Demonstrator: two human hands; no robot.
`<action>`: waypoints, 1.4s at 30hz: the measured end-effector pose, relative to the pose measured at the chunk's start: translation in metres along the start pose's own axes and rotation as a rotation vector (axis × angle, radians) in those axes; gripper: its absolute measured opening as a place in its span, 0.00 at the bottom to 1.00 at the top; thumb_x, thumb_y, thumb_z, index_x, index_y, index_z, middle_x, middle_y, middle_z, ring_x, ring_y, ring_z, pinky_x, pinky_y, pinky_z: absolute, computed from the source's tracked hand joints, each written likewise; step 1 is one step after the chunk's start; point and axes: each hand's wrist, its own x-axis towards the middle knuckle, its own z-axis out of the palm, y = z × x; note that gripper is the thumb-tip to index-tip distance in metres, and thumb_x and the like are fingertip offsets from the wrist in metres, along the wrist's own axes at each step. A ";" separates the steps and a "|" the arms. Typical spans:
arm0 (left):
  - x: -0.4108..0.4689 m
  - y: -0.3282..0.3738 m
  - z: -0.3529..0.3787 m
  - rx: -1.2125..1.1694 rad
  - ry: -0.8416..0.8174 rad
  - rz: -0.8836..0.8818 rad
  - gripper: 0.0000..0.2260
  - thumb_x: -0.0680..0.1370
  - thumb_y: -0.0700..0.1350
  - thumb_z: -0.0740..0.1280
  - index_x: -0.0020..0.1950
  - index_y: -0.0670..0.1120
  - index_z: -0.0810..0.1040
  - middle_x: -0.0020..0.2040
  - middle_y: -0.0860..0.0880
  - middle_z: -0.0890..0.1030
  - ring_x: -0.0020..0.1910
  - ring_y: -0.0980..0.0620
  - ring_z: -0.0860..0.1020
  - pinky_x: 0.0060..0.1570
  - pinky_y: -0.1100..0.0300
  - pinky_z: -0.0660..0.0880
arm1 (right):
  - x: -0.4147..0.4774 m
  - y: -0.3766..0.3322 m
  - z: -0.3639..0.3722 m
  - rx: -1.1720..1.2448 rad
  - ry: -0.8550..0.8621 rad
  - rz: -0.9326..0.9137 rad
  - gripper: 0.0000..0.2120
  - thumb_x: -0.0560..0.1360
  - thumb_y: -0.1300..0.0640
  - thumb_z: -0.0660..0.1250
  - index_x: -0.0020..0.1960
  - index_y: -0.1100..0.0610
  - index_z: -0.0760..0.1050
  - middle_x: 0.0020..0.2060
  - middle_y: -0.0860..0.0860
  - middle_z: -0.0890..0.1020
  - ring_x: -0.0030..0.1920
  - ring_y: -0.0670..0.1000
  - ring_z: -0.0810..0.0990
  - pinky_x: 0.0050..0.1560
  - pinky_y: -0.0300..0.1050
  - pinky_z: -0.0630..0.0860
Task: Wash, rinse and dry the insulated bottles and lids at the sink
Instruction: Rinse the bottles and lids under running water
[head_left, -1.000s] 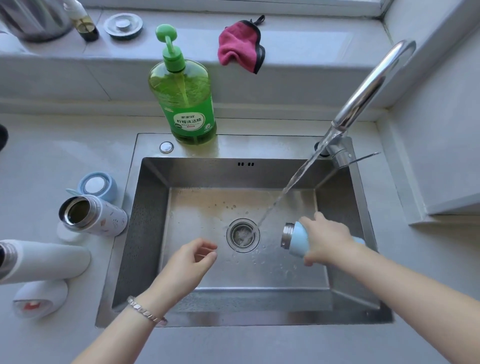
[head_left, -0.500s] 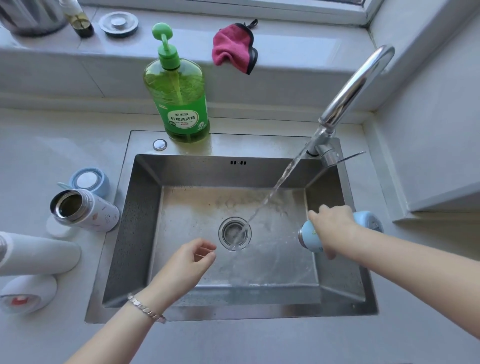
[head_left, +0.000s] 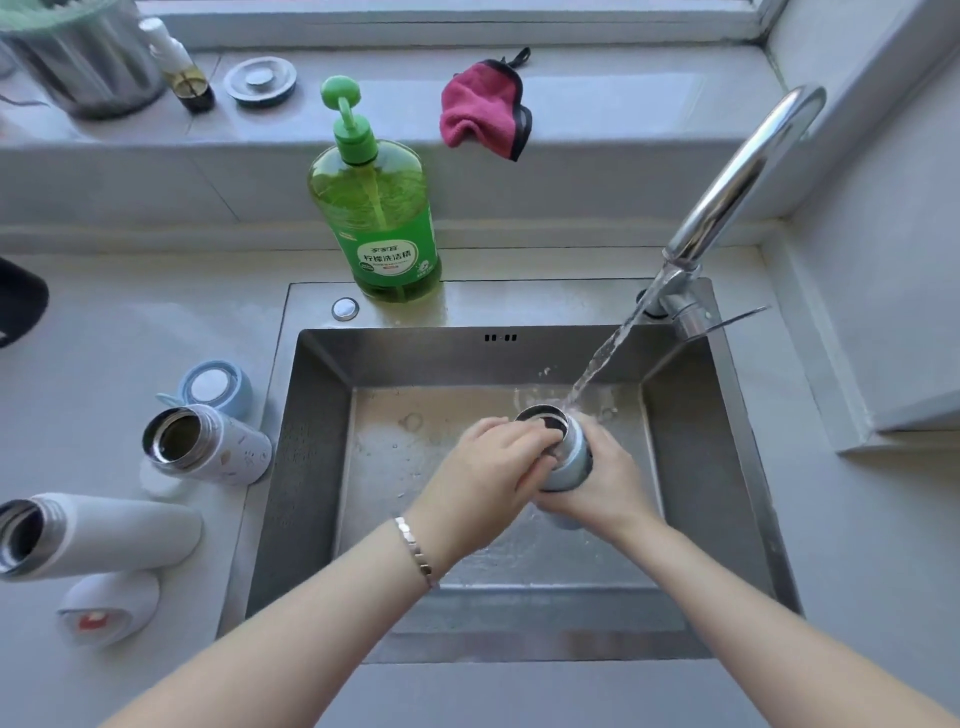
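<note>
I hold the blue bottle (head_left: 569, 460) in both hands over the back right part of the sink (head_left: 322, 441), its mouth tipped up beneath the tap (head_left: 727, 192). My left hand (head_left: 493, 467) curls its fingers (head_left: 524, 441) round the neck just under the steel rim, and my right hand (head_left: 605, 480) wraps the body. The stream (head_left: 597, 364) seems to strike the rim rather than the opening, so it may spray onto the desk (head_left: 857, 545). Wet steel, wet skin: if either grip slackens, the bottle could slide and bang the basin.
</note>
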 end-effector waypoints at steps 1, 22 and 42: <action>0.010 -0.001 0.004 0.030 -0.041 -0.020 0.12 0.77 0.47 0.59 0.38 0.43 0.76 0.36 0.48 0.80 0.40 0.51 0.74 0.44 0.53 0.75 | 0.003 -0.001 0.002 -0.009 0.029 0.000 0.33 0.54 0.54 0.78 0.58 0.46 0.73 0.50 0.43 0.77 0.50 0.43 0.75 0.49 0.31 0.70; 0.080 0.017 0.008 -0.075 -0.218 -0.464 0.22 0.80 0.54 0.54 0.31 0.43 0.70 0.29 0.48 0.68 0.31 0.47 0.70 0.31 0.56 0.62 | 0.025 -0.011 -0.021 -0.155 0.103 -0.020 0.28 0.54 0.52 0.77 0.53 0.45 0.73 0.46 0.44 0.78 0.46 0.48 0.77 0.45 0.47 0.75; -0.040 0.031 0.018 -0.964 -0.425 -0.993 0.34 0.64 0.53 0.75 0.66 0.52 0.64 0.59 0.52 0.75 0.52 0.59 0.78 0.45 0.66 0.76 | 0.009 -0.029 -0.039 -0.317 -0.308 0.349 0.32 0.59 0.49 0.78 0.55 0.54 0.63 0.46 0.47 0.76 0.46 0.48 0.77 0.39 0.39 0.73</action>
